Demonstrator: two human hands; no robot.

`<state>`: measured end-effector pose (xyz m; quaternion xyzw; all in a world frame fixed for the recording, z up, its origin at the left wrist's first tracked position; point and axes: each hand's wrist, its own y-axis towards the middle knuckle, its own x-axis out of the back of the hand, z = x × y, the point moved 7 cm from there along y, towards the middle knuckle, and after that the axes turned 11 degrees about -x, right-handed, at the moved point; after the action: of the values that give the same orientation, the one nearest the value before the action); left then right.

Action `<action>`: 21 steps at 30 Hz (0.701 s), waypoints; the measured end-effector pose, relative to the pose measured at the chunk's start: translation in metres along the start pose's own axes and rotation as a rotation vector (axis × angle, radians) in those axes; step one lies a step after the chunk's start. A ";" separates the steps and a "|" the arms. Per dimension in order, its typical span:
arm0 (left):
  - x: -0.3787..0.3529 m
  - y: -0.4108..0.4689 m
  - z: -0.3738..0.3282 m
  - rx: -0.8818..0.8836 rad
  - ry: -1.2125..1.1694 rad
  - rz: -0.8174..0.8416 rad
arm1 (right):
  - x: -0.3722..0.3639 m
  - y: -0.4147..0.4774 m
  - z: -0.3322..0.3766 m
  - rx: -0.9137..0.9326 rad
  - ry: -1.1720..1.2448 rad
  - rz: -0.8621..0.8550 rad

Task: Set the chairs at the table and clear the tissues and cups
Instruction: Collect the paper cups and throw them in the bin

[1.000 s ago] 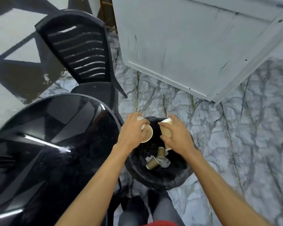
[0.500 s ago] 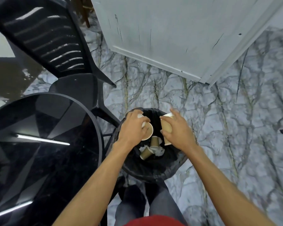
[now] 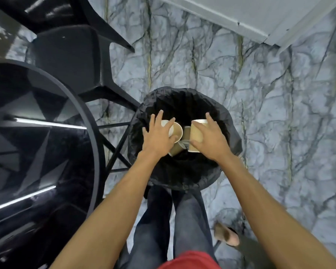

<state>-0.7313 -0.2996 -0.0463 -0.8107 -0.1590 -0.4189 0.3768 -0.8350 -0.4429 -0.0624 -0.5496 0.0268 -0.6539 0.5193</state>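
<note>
I stand over a black-lined bin on the floor. My left hand hovers over its mouth with fingers spread straight, and a brown paper cup with a white inside lies just under the fingertips. My right hand is beside it, fingers also spread, thumb and a finger lying across a second brown paper cup. More cups and a crumpled tissue lie in the bin between my hands. A black chair stands pushed up to the round black glass table at left.
The table's metal legs run close to the bin's left side. Marbled grey floor lies to the right and beyond the bin. A white door and frame stand at top right. My legs touch the bin's near side.
The view has tipped down over the bin. Both hands have gone from curled round their cups to fingers spread above the bin's mouth.
</note>
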 end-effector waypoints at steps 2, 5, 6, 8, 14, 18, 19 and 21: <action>-0.031 0.003 0.016 0.060 0.101 0.172 | -0.027 0.009 -0.022 -0.075 -0.108 0.113; -0.053 -0.004 0.026 0.077 0.081 0.244 | -0.045 0.009 -0.041 -0.093 -0.110 0.131; -0.056 -0.007 0.027 0.075 0.066 0.252 | -0.048 0.007 -0.044 -0.096 -0.104 0.132; -0.059 -0.014 0.027 0.080 0.038 0.256 | -0.051 0.002 -0.046 -0.104 -0.101 0.145; -0.033 -0.024 0.012 0.049 -0.004 0.149 | -0.033 -0.006 -0.023 -0.081 -0.065 0.148; 0.003 -0.032 -0.002 0.013 -0.005 0.044 | -0.005 -0.016 0.004 -0.024 -0.056 0.115; 0.015 -0.035 -0.005 0.008 -0.008 0.016 | 0.003 -0.019 0.013 -0.005 -0.058 0.099; 0.039 -0.043 -0.008 0.002 -0.018 -0.045 | 0.021 -0.028 0.032 0.029 -0.053 0.060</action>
<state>-0.7368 -0.2794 0.0081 -0.8104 -0.1812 -0.4197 0.3664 -0.8264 -0.4278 -0.0188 -0.5582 0.0201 -0.6234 0.5472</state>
